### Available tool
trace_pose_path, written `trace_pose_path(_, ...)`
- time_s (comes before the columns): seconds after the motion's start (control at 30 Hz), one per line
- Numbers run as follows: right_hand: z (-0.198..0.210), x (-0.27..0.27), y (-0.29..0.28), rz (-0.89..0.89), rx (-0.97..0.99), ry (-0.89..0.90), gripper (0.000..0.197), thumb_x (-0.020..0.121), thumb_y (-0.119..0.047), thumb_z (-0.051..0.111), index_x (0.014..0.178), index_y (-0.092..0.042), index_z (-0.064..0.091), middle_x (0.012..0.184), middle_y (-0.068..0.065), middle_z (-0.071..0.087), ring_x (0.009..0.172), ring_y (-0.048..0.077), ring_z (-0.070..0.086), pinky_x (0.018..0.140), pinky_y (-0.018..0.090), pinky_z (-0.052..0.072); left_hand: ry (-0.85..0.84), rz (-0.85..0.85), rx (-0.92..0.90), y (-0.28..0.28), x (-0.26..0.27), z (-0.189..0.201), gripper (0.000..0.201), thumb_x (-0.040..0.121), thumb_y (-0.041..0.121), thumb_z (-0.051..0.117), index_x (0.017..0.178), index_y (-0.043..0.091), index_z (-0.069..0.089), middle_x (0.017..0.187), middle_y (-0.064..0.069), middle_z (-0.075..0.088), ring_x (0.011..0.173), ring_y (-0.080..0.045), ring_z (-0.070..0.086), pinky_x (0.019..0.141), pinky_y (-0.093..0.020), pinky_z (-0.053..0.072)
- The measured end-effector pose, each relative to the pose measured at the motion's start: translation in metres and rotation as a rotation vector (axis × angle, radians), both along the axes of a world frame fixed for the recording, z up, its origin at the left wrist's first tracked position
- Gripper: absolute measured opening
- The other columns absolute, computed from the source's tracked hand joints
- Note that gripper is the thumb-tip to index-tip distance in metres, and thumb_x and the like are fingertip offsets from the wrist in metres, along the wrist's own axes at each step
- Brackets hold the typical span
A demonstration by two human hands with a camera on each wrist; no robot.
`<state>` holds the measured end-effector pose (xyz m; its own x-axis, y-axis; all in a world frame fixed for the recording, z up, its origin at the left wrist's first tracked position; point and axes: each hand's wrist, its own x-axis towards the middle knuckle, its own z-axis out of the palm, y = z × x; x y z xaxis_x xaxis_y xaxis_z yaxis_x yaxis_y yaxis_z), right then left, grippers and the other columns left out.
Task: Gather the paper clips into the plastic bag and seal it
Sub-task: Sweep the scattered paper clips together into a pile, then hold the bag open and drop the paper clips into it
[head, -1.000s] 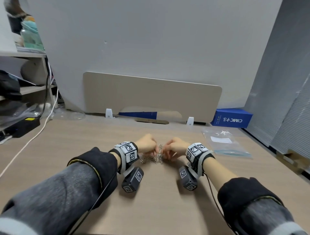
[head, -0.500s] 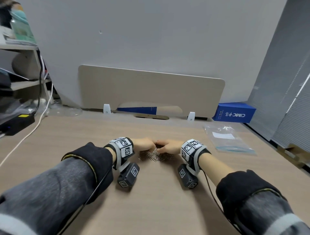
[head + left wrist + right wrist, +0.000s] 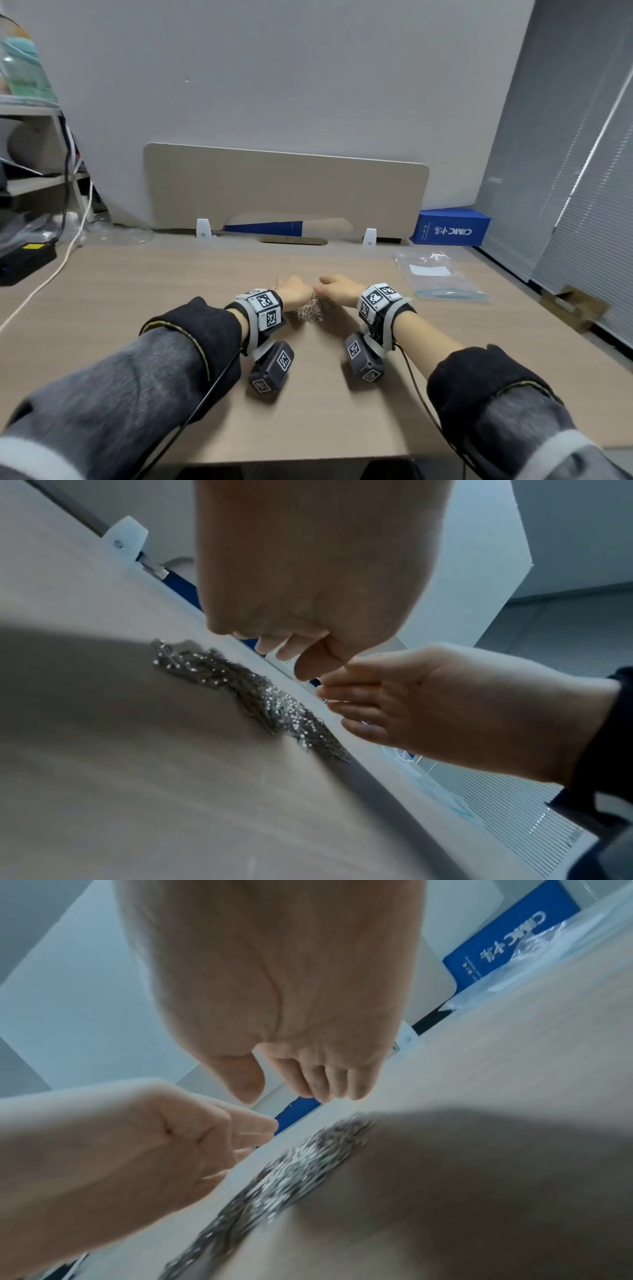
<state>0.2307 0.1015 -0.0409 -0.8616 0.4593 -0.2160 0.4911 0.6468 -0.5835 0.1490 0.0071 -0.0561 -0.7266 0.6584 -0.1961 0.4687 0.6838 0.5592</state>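
A heap of silver paper clips [image 3: 311, 311] lies on the wooden table [image 3: 171, 291] between my wrists. My left hand [image 3: 293, 294] hovers just over its far left side, fingers loosely bent and holding nothing [image 3: 294, 656]. My right hand [image 3: 337, 287] hovers at the far right side, fingers relaxed and empty [image 3: 308, 1085]. The two hands' fingertips nearly touch above the heap [image 3: 246, 693]. The clear plastic bag [image 3: 435, 277], with a white label and a blue zip edge, lies flat to the right, about a hand's length from my right hand.
A beige divider panel [image 3: 284, 192] stands along the table's back edge. A blue box [image 3: 452, 228] sits behind the bag. A piece of cardboard [image 3: 575, 308] lies at the right edge. A black adapter [image 3: 24, 260] and a white cable [image 3: 51, 274] are at the left.
A second ago both hands were bunched together on the clips. Now they have loosened and parted slightly, and the heap lies on the table just nearer me than the fingers.
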Motion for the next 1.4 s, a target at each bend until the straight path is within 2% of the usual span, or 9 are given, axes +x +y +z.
trace_pose_path(0.1,0.008,0.018,0.019,-0.084,0.009,0.086,0.045,0.099,-0.02,0.049,0.139,-0.002,0.046,0.142,0.015,0.05,0.127,0.025,0.05,0.103,0.027,0.037,0.0,-0.023,0.151,0.001,0.006,0.012,0.043,0.089,0.007,0.044,0.129,0.0,0.056,0.132,-0.019,0.058,0.126,-0.031,0.05,0.112,-0.042,0.035)
trace_pose_path(0.23,0.019,0.053,0.055,-0.2,0.165,0.055,0.032,0.094,-0.004,0.044,0.118,0.001,0.064,0.12,0.017,0.065,0.109,0.029,0.061,0.087,0.029,0.045,0.009,-0.121,0.238,0.016,0.023,0.027,0.034,0.088,-0.001,0.043,0.111,-0.006,0.067,0.096,-0.013,0.063,0.091,-0.025,0.058,0.083,-0.031,0.048)
trace_pose_path(0.37,0.029,0.093,0.103,-0.365,0.243,0.015,0.033,0.09,-0.002,0.043,0.11,-0.003,0.069,0.116,0.013,0.068,0.108,0.03,0.062,0.096,0.037,0.05,0.005,-0.201,0.227,0.037,0.04,0.033,0.034,0.087,-0.002,0.041,0.107,-0.006,0.069,0.109,-0.02,0.068,0.103,-0.032,0.063,0.088,-0.036,0.051)
trace_pose_path(0.57,0.036,0.144,0.143,-0.48,0.263,-0.004,0.029,0.093,-0.001,0.043,0.11,0.003,0.067,0.11,0.019,0.067,0.086,0.027,0.056,0.074,0.033,0.046,-0.036,-0.373,0.109,0.077,0.064,0.031,0.038,0.088,-0.005,0.039,0.108,0.0,0.071,0.112,-0.015,0.067,0.082,-0.022,0.057,0.068,-0.026,0.045)
trace_pose_path(0.73,0.026,0.157,0.161,-0.484,0.279,-0.074,0.026,0.092,0.0,0.05,0.107,0.002,0.071,0.114,0.018,0.067,0.091,0.026,0.058,0.087,0.033,0.048,0.0,-0.46,-0.049,0.108,0.079,0.021,0.029,0.084,0.001,0.047,0.099,-0.001,0.072,0.095,-0.013,0.071,0.089,-0.029,0.065,0.072,-0.03,0.051)
trace_pose_path(0.87,0.015,0.156,0.17,-0.442,0.301,-0.139,0.025,0.091,-0.002,0.052,0.108,0.001,0.07,0.121,0.017,0.065,0.102,0.03,0.062,0.092,0.034,0.049,0.102,-0.424,-0.125,0.123,0.087,0.027,0.023,0.087,0.007,0.049,0.065,0.008,0.055,0.061,-0.004,0.051,0.057,-0.02,0.05,0.049,-0.021,0.036)
trace_pose_path(1.0,0.006,0.15,0.176,-0.35,0.324,-0.205,0.032,0.089,-0.001,0.047,0.114,-0.001,0.067,0.135,0.013,0.058,0.117,0.032,0.059,0.099,0.038,0.049,0.117,-0.405,-0.181,0.133,0.086,0.031,0.023,0.084,0.01,0.049,0.063,0.011,0.055,0.065,-0.007,0.056,0.064,-0.024,0.053,0.063,-0.024,0.042)
trace_pose_path(1.23,0.005,0.147,0.171,-0.303,0.375,-0.161,0.037,0.094,-0.004,0.043,0.128,-0.004,0.056,0.132,0.014,0.057,0.117,0.033,0.057,0.098,0.035,0.047,0.158,-0.424,-0.213,0.139,0.083,0.035,0.017,0.076,0.016,0.052,0.06,0.012,0.056,0.069,-0.007,0.062,0.068,-0.025,0.058,0.063,-0.025,0.047)
trace_pose_path(1.4,0.013,0.139,0.163,-0.183,0.475,0.013,0.023,0.094,-0.011,0.052,0.105,-0.008,0.071,0.117,0.008,0.067,0.108,0.028,0.062,0.098,0.037,0.048,0.069,-0.437,-0.047,0.138,0.085,0.042,0.015,0.089,0.021,0.059,0.079,0.01,0.058,0.063,-0.001,0.05,0.057,-0.016,0.049,0.041,-0.017,0.035)
